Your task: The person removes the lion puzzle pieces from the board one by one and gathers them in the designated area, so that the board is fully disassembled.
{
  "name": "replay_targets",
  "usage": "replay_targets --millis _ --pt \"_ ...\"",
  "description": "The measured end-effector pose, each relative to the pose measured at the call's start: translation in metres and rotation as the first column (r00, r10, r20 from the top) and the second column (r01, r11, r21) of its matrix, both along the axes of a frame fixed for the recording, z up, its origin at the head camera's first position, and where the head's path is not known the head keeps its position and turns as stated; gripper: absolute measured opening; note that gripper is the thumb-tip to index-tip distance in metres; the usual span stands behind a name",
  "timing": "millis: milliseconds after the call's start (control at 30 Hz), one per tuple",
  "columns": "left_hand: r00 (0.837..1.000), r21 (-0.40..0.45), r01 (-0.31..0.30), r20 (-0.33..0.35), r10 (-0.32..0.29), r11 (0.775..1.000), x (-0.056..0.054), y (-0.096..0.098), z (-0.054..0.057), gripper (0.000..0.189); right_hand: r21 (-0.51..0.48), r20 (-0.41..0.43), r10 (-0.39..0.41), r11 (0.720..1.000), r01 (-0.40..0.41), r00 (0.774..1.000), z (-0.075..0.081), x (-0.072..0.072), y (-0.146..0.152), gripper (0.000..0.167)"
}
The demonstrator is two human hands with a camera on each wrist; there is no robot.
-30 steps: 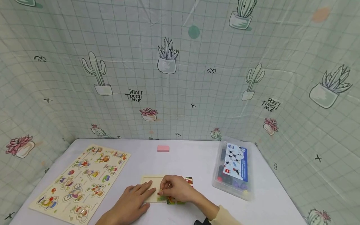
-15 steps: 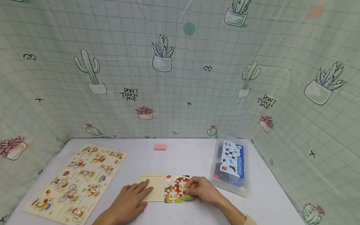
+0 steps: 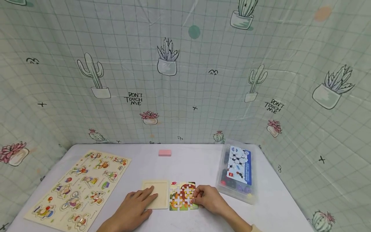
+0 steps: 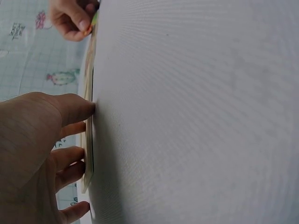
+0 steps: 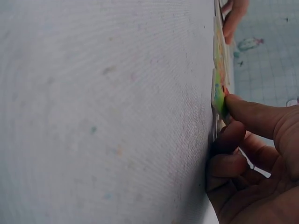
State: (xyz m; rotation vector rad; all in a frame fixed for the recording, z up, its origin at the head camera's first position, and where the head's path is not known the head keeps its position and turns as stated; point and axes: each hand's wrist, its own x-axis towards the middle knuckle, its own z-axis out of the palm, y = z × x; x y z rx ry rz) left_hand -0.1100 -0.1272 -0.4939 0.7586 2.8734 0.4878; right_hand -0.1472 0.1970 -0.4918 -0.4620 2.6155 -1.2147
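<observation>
My left hand lies with extended fingers on a pale wooden puzzle tray, its thumb by the tray's near edge. Just right of the tray, picture puzzle pieces are laid out in a square with gaps between some of them. At the lower right corner of that square, my right hand pinches a green-edged puzzle piece between thumb and index finger. The right wrist view shows the thumb on top of this piece and the other fingers curled close to the table.
A large wooden picture board with colourful figures lies at the left. At the right stands a clear plastic box with a blue-and-white label. A pink block sits toward the back of the white table, before a cactus-print curtain.
My right hand has moved right, from the tray's edge to the right side of the puzzle pieces, uncovering them. The left hand stays on the tray. The head view has shifted slightly.
</observation>
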Motion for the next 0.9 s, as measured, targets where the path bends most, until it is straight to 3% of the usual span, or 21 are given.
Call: replay_targets --millis 367,900 --pt "1.0 0.006 0.008 0.011 -0.008 1.0 -0.0011 -0.001 0.0013 0.054 0.062 -0.043 0.01 0.998 -0.007 0.999 0.0003 -0.0008 -0.0008 0.013" --pt "1.0 0.007 0.017 0.003 -0.017 1.0 0.0014 -0.0019 -0.0007 0.053 0.057 -0.047 0.025 0.998 -0.023 0.999 0.0002 0.0007 -0.0019 0.015"
